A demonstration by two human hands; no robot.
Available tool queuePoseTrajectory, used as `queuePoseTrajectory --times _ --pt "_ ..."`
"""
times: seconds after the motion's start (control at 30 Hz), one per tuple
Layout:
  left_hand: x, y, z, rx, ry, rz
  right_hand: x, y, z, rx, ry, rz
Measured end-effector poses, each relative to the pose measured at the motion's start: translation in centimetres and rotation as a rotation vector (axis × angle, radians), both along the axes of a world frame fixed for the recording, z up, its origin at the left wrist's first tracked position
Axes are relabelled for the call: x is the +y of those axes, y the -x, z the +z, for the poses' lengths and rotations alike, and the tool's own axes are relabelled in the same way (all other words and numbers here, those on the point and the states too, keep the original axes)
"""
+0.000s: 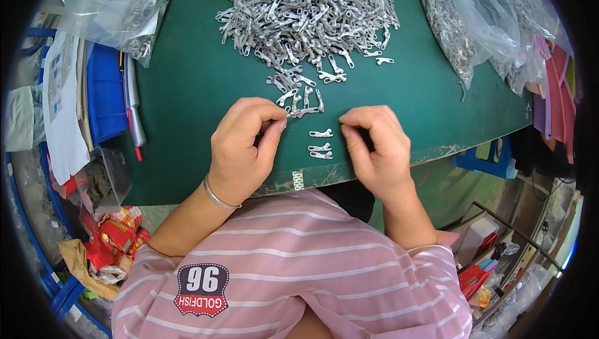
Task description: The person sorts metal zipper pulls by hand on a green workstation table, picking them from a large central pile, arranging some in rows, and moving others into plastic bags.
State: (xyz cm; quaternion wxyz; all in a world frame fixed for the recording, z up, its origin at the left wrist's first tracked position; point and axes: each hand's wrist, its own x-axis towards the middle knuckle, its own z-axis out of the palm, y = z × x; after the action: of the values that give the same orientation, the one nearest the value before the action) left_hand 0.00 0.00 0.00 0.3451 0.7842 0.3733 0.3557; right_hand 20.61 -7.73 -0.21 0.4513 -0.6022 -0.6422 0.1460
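Small silver metal pieces, each with a slotted end and a hooked or forked end, lie on the green tabletop [187,89]. My left hand [243,145], a metal bangle at its wrist, pinches thumb and forefinger at the edge of a small loose group of pieces [309,109]; one piece appears to be at the fingertips. Level with it, my right hand [377,149] is closed in a pinch, and whatever it may hold is too small to make out. Between the hands, one piece [321,133] lies crosswise, with two more pieces [321,151] below it, nearer me.
A large heap of the same pieces [306,11] covers the far middle. Clear plastic bags of metal parts stand at far left [118,14] and far right [452,21]. A blue bin [106,92] and pens [133,124] sit along the left side. The table's worn front edge [281,184] is close to me.
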Motion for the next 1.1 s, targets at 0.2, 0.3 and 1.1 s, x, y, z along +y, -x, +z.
queuePoseTrajectory --times 0.2,0.3,1.1 --pt "-0.2 -0.1 0.0 0.045 -0.022 -0.02 0.1 0.1 0.2 -0.055 0.01 0.162" --pt "0.0 -0.3 0.2 0.071 -0.068 -0.015 1.0 0.2 0.3 -0.033 -0.018 0.086" --pt "2.1 -2.2 1.0 0.148 -0.101 -0.056 2.2 -0.3 0.8 -0.21 0.083 0.042"
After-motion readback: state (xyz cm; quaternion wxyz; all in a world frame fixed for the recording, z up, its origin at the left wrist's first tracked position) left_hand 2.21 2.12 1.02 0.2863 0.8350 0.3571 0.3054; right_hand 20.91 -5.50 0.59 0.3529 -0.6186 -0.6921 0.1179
